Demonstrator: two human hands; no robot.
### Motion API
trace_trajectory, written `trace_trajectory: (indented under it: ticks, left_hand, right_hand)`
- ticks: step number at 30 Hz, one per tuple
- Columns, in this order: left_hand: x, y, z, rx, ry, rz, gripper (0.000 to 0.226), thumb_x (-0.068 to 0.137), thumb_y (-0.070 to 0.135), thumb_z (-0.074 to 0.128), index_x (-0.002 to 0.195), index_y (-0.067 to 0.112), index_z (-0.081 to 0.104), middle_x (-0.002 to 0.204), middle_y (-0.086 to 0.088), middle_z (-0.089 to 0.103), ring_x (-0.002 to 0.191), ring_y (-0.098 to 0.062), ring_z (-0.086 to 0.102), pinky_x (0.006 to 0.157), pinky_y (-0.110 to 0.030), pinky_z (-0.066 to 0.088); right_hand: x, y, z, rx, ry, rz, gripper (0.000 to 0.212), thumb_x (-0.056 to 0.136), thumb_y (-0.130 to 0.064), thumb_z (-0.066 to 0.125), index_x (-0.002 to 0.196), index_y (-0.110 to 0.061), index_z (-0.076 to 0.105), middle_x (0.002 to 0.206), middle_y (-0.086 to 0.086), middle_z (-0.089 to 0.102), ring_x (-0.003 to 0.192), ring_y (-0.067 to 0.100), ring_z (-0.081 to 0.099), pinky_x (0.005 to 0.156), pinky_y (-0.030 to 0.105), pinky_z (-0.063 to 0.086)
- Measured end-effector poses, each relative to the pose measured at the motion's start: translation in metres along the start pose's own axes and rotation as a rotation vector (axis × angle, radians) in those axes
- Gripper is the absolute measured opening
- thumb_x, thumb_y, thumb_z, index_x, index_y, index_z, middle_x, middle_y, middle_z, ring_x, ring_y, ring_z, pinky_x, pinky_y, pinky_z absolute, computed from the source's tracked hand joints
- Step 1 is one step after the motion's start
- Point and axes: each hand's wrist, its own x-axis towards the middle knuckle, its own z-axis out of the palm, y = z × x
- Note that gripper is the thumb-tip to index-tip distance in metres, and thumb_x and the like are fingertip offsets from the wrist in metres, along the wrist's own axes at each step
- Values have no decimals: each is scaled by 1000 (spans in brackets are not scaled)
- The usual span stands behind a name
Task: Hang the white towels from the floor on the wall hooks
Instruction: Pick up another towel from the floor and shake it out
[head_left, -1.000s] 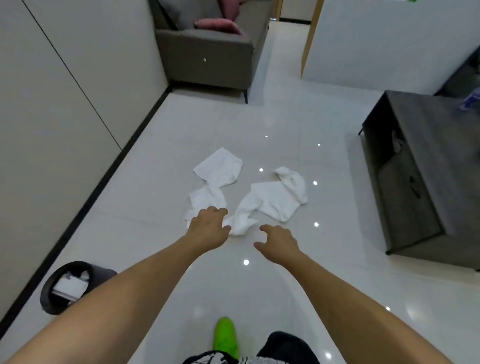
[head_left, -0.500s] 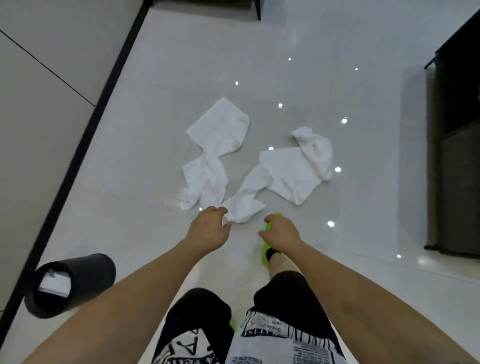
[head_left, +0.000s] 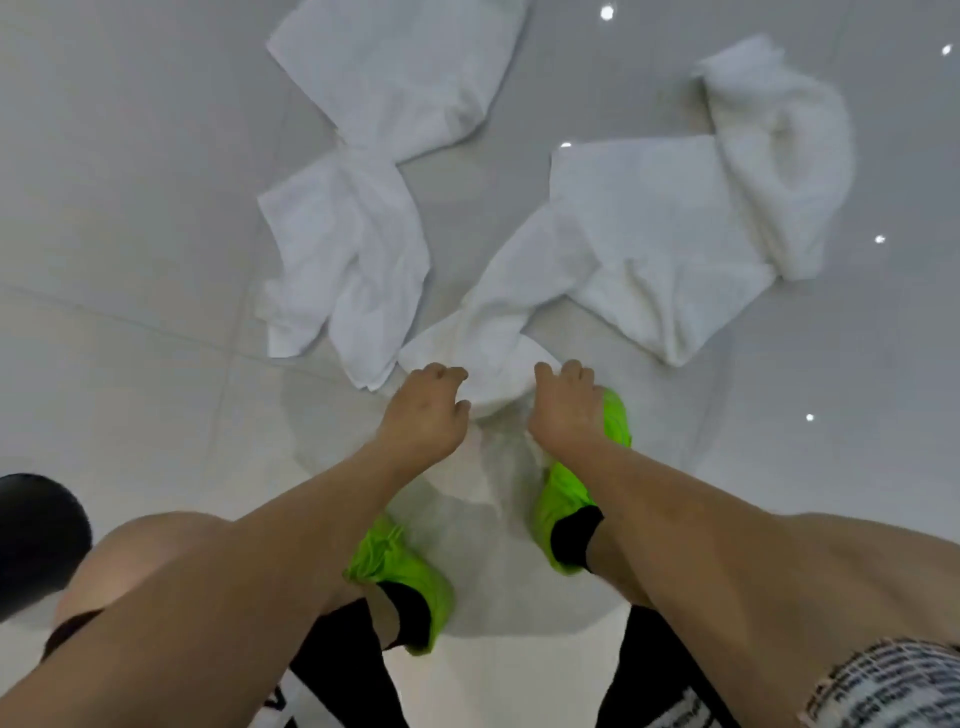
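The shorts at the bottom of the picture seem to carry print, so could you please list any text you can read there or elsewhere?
Black lettering on the white shorts: too blurred to read.
Towels, floor, green shoes: no text.

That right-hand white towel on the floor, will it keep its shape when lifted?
Probably not. The right towel lies crumpled and folded, so it should droop limply. It looks like light cloth, and both hands reach its near end.
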Motion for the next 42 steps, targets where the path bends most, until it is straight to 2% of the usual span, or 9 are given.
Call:
trace_trajectory:
  ticks: [4, 8, 11, 19, 23, 26, 30, 36, 42]
  left_hand:
    - [29, -28, 35, 44, -5, 58, 41, 93, 20, 54, 134, 11, 54, 131, -13, 53, 112, -34, 51, 91, -41, 45]
    - [9, -19, 4, 39, -32, 26, 42, 92, 18, 55, 134, 8, 54, 130, -16, 51, 113, -36, 51, 91, -43, 45]
    - [-33, 12, -52, 26, -47, 2, 45, 92, 19, 55, 135, 8, 51, 128, -16, 51, 115, -36, 50, 94, -43, 44]
    - [-162, 119, -236, -3, 36, 128, 54, 91, 23, 57, 142, 14, 44, 137, -14, 48, 121, -32, 49, 98, -36, 39]
    - [-217, 163, -322, -11, 128, 232, 55, 88, 26, 62, 139, 14, 47, 130, -14, 54, 115, -30, 54, 92, -35, 44]
    - [-259, 192, -376, -27, 212, 344, 52, 87, 33, 64, 134, 14, 49, 126, -10, 56, 111, -27, 56, 88, -34, 45]
    - [-322, 226, -427, -128, 356, 557, 48, 83, 46, 65, 122, 22, 50, 116, 4, 56, 100, -16, 56, 79, -28, 43]
    - [-398, 261, -487, -120, 369, 680, 7, 87, 36, 65, 84, 30, 64, 79, 8, 64, 79, -17, 60, 59, -23, 38]
    - [-460, 319, -523, -119, 418, 777, 6, 86, 35, 69, 81, 30, 67, 78, 8, 65, 77, -13, 59, 58, -20, 38]
  right_hand:
    - [57, 1, 36, -115, -16, -67, 47, 84, -18, 57, 130, -26, 53, 156, 17, 17, 136, 40, 24, 102, 50, 31]
    - [38, -3, -1, 109, 63, -140, 33, 84, -12, 56, 114, -20, 66, 129, 9, 58, 123, 32, 47, 92, 40, 36]
    - [-18, -21, -62, 346, 104, -133, 19, 89, -14, 56, 104, -13, 67, 102, 17, 69, 101, 39, 61, 75, 38, 42]
    - [-194, -51, -268, 787, 314, -84, 9, 88, -9, 65, 91, -10, 73, 87, 5, 73, 87, 24, 65, 62, 17, 30]
    - [-283, -65, -381, 917, 367, -108, 12, 91, -14, 63, 91, -13, 75, 81, -2, 68, 82, 21, 66, 71, 32, 54]
    - [-350, -73, -442, 1092, 392, -103, 8, 90, -13, 66, 86, -10, 72, 86, 11, 69, 76, 26, 69, 54, 33, 59]
    - [-433, -91, -487, 1287, 505, -59, 18, 83, -11, 74, 83, 7, 67, 78, 15, 68, 60, 29, 67, 59, 42, 61]
    - [-537, -90, -527, 1426, 639, -81, 14, 84, -8, 75, 93, 1, 70, 84, 16, 73, 60, 19, 71, 54, 24, 55]
    - [-619, -51, -550, 1395, 815, -118, 15, 86, -19, 75, 93, -6, 71, 82, 10, 72, 58, 16, 65, 55, 25, 56]
